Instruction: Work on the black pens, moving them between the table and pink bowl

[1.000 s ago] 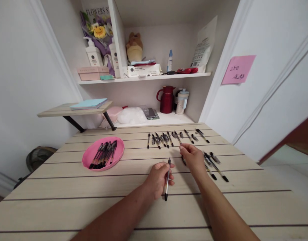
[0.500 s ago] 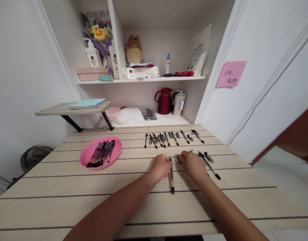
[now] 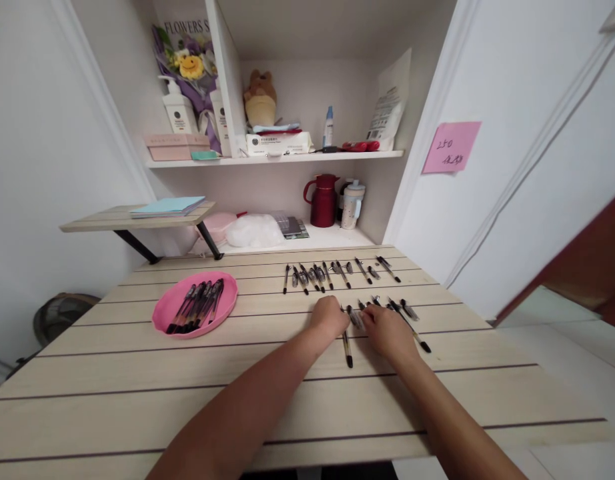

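Observation:
My left hand point(image 3: 330, 317) is closed, its fingers at the upper end of an uncapped pen point(image 3: 347, 348). The pen lies on the table with its black end toward me. Close by on the right, my right hand point(image 3: 389, 331) has its fingertips pinched at a clear pen cap point(image 3: 354, 317) with a dark clip. The fingertips of both hands are partly hidden. Beyond the right hand lie another uncapped pen point(image 3: 412, 330) and a loose cap point(image 3: 410, 309). A row of pens and caps point(image 3: 317, 277) stretches along the back of the table.
A pink tray point(image 3: 160, 319) holding several capped pens point(image 3: 197, 308) stands at the left. Behind it is a small raised shelf point(image 3: 95, 222) with blue paper point(image 3: 170, 205). A red jug point(image 3: 323, 201) and a lidded cup point(image 3: 353, 205) stand in the cabinet.
Both hands and the pen at my left hand have shifted slightly away from me. More of the cap between the hands now shows. The whole view has moved a little.

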Tool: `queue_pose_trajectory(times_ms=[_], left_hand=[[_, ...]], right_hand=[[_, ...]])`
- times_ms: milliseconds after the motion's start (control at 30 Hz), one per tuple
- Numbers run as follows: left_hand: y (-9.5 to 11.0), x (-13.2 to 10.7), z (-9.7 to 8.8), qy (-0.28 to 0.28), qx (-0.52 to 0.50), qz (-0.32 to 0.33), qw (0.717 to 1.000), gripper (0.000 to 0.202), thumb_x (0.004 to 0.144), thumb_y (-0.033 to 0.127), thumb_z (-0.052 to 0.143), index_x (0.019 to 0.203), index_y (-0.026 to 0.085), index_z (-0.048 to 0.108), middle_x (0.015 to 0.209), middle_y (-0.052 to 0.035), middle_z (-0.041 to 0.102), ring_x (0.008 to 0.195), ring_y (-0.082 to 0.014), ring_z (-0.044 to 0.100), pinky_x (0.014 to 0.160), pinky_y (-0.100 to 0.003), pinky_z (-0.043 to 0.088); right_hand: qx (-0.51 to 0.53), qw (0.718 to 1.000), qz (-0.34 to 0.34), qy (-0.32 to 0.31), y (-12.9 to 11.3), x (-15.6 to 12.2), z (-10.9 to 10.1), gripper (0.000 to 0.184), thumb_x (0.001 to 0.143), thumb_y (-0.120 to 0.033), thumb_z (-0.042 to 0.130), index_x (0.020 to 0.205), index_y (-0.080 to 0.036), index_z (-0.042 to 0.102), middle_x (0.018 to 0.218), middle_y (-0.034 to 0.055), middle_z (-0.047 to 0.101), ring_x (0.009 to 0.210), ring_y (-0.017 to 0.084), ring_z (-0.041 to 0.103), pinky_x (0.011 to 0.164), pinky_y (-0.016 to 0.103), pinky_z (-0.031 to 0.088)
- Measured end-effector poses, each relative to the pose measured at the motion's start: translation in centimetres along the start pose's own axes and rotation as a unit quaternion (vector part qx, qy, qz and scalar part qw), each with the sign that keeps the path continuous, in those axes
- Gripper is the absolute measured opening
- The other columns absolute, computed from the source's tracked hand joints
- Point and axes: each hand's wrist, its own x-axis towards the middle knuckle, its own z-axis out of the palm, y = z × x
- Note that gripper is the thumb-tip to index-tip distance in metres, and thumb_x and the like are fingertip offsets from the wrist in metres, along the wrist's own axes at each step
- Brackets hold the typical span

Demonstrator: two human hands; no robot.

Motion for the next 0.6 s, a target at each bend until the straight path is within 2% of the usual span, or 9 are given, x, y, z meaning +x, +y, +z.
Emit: queue_pose_trajectory(times_ms=[200, 333, 433, 533, 600], left_hand=[[0.2, 0.1, 0.0, 0.003, 0.018, 0.015, 1.0, 0.008, 0.063, 0.019, 0.057, 0.065, 0.014, 0.062, 0.07, -0.0127, 0.062, 0.072, -0.0237, 0.056, 0.062, -0.029, 0.035], [-0.4, -0.6, -1.2, 0.008, 0.024, 0.024, 0.999, 0.013, 0.069, 0.026, 0.053, 0.068, 0.016, 0.062, 0.075, -0.0112, 0.063, 0.071, -0.0219, 0.055, 0.062, -0.028, 0.034], [-1.6, -1.5, -3.9, 0.016, 0.055, 0.028, 0.998, 0.017, 0.072, 0.03, 0.05, 0.071, 0.018, 0.062, 0.08, -0.0093, 0.064, 0.072, -0.0215, 0.055, 0.06, -0.027, 0.033], [-3.3, -2.3, -8.0, 0.03, 0.109, 0.027, 0.993, 0.017, 0.073, 0.03, 0.049, 0.078, 0.021, 0.063, 0.082, -0.0052, 0.065, 0.073, -0.0188, 0.055, 0.061, -0.025, 0.033], [-4.7, -2.7, -11.0, 0.048, 0.138, 0.027, 0.989, 0.018, 0.073, 0.029, 0.048, 0.081, 0.021, 0.062, 0.079, -0.0033, 0.064, 0.071, -0.017, 0.054, 0.06, -0.024, 0.033]], right_hand=[[0.044, 0.999, -0.003, 0.008, 1.1, -0.5, -0.7, 0.028, 0.081, -0.033, 0.039, 0.069, -0.022, 0.062, 0.067, 0.0046, 0.065, 0.065, 0.017, 0.056, 0.052, 0.024, 0.028], [0.078, 0.997, -0.007, 0.014, 2.0, -1.7, -0.9, 0.027, 0.079, -0.034, 0.04, 0.067, -0.022, 0.061, 0.066, 0.0033, 0.064, 0.062, 0.017, 0.055, 0.052, 0.024, 0.029], [0.112, 0.993, -0.032, 0.005, 2.2, -3.0, -1.0, 0.027, 0.079, -0.035, 0.04, 0.067, -0.022, 0.061, 0.063, 0.0019, 0.064, 0.06, 0.016, 0.056, 0.052, 0.024, 0.03], [0.115, 0.992, -0.058, -0.007, 1.1, -4.6, -1.3, 0.027, 0.081, -0.034, 0.039, 0.068, -0.022, 0.06, 0.064, 0.0012, 0.064, 0.06, 0.015, 0.057, 0.052, 0.023, 0.031], [0.077, 0.994, -0.073, -0.014, -0.4, -5.6, -1.2, 0.026, 0.082, -0.035, 0.039, 0.073, -0.021, 0.06, 0.068, 0.0023, 0.065, 0.062, 0.015, 0.058, 0.052, 0.023, 0.031]])
